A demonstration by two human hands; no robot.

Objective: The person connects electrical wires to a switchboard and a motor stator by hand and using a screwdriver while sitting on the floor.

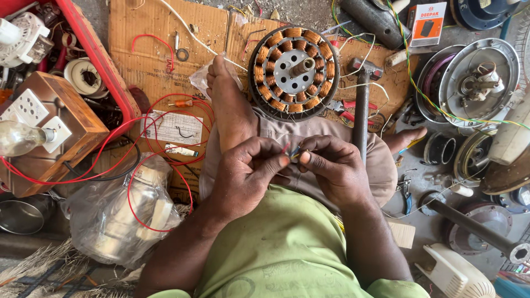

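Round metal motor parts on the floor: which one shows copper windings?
The round stator with orange copper coils, lying on the cardboard just beyond the hands. The silver domed covers to its right show bare metal, no coils.

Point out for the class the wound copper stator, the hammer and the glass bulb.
Wound copper stator (293, 73): head view, on its grey centre plate.
Hammer (361, 113): head view, midway along its dark handle.
Glass bulb (16, 138): head view, on the clear globe.

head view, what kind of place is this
Probably an electrical repair workshop for fans, worked on the floor. A round fan stator with copper windings lies on flattened brown cardboard, a wooden test board with white sockets trails red wire, and both hands pinch thin coloured wire ends.
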